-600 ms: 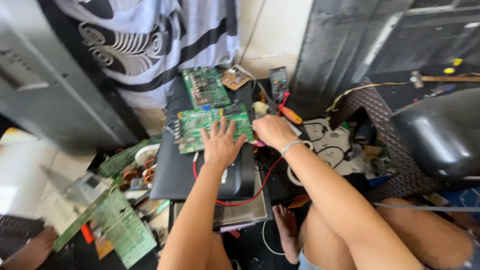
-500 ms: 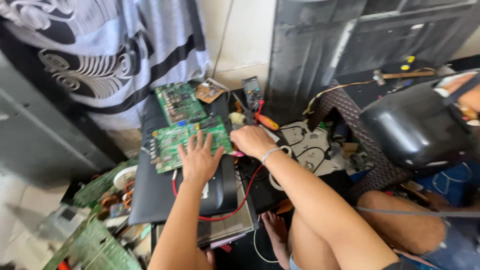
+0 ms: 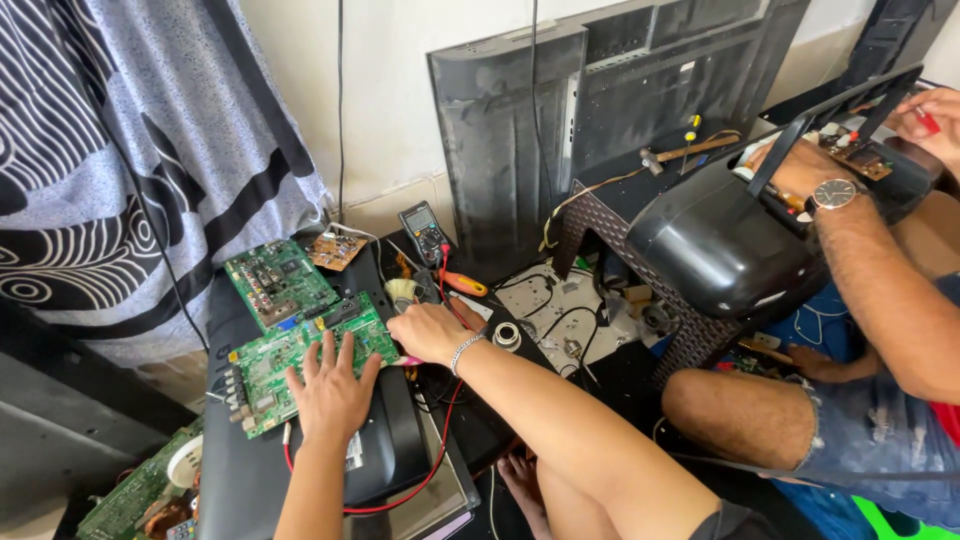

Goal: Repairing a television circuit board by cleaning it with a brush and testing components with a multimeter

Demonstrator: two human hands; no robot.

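My left hand (image 3: 330,388) lies flat with fingers spread on a green circuit board (image 3: 258,365), which rests on a black device casing (image 3: 240,470). My right hand (image 3: 430,330) sits at the board's right edge, fingers curled around a thin pink-tipped probe (image 3: 408,360) with a red wire (image 3: 440,440) trailing from it. A second green circuit board (image 3: 278,283) lies just beyond.
A multimeter (image 3: 422,226) and an orange-handled screwdriver (image 3: 462,284) lie behind my right hand. On the right, another person's hands (image 3: 800,165) work on a black casing (image 3: 730,240) set on a wicker stool. A flat-screen panel (image 3: 560,120) leans on the wall. More boards (image 3: 130,490) lie lower left.
The view has swung right and up, bringing the other person and the leaning panel into sight. My hands stay on the circuit board in much the same pose.
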